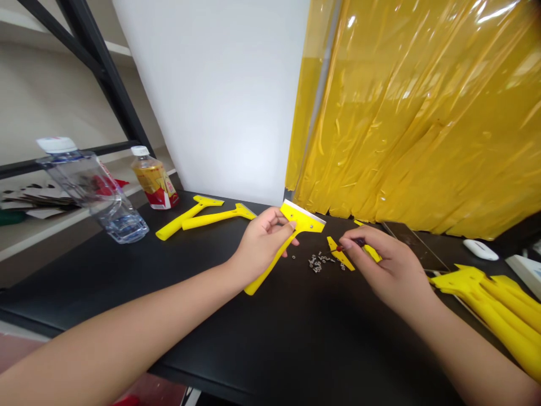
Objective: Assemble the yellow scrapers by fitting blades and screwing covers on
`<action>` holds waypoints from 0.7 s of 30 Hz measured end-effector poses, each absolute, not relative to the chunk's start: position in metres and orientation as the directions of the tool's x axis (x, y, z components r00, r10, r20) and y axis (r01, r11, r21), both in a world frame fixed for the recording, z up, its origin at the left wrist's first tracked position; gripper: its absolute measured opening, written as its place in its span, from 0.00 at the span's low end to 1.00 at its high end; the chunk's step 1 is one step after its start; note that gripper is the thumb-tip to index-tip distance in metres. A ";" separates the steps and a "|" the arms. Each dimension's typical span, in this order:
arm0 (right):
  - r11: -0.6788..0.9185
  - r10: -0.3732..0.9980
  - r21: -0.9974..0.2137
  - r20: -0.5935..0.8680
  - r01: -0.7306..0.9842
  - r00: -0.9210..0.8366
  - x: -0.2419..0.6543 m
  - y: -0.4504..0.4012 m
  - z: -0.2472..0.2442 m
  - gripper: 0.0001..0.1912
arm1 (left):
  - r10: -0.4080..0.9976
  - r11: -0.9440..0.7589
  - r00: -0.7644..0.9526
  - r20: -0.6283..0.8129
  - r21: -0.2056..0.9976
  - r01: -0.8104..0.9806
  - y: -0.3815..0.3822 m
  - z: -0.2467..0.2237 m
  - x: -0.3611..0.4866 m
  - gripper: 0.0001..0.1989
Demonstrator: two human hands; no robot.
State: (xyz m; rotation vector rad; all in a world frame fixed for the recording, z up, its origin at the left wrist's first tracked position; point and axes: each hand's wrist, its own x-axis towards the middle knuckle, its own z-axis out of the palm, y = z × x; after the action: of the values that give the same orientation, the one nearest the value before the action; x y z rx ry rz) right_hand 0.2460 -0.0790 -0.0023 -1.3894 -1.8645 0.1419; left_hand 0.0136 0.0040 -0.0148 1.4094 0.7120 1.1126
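The left hand (262, 245) is closed around a yellow plastic scraper (303, 221), gripping it near the head with the fingers curled over the front and the long handle slanting down toward the lower middle of the frame. A thin metal blade runs along the scraper's top edge. The right hand (391, 270) is pinched around a small dark tool (359, 242) with a red spot near its tip; the hand partly hides it, so its exact kind is hard to tell. Just below that tool, a second yellow scraper (340, 255) lies on the table, partly covered by the right hand. Between the hands, a small heap of tiny metal screws (319, 262) sits on the black table (203, 338). Two more yellow scrapers (203, 216) lie together further left, near the back edge, and a stack of yellow scrapers (494, 304) fills the lower right of the frame. A clear plastic water bottle (93, 194) lies tilted at the left, just beside an upright drink bottle (154, 179) with a white cap. A white computer mouse (480, 250) and a dark flat slab (412, 242) sit toward the back right. Yellow plastic strip curtains (414, 113) hang at the upper right, beside a white panel (211, 96), and a black metal shelf frame (97, 67) stands at the upper left.
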 end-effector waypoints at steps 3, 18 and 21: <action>0.397 0.844 -0.507 0.529 0.765 -0.087 0.246 -0.079 -0.001 0.08 | 0.903 -0.167 0.369 0.221 0.971 -0.172 0.003 -0.014 0.013 0.09; 0.381 0.825 -0.479 0.563 0.791 -0.056 0.251 -0.080 0.001 0.09 | 0.902 -0.154 0.377 0.212 0.972 -0.178 0.004 -0.015 0.013 0.10; 0.365 0.826 -0.470 0.561 0.804 -0.047 0.253 -0.080 0.003 0.09 | 0.901 -0.157 0.376 0.216 0.971 -0.180 0.004 -0.015 0.013 0.10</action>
State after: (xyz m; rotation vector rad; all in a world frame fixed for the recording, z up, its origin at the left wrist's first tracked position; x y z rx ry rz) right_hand 0.2533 -0.0798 0.0027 -1.4260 -1.8308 0.0351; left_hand 0.0129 0.0041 -0.0152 1.4006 0.7062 1.1013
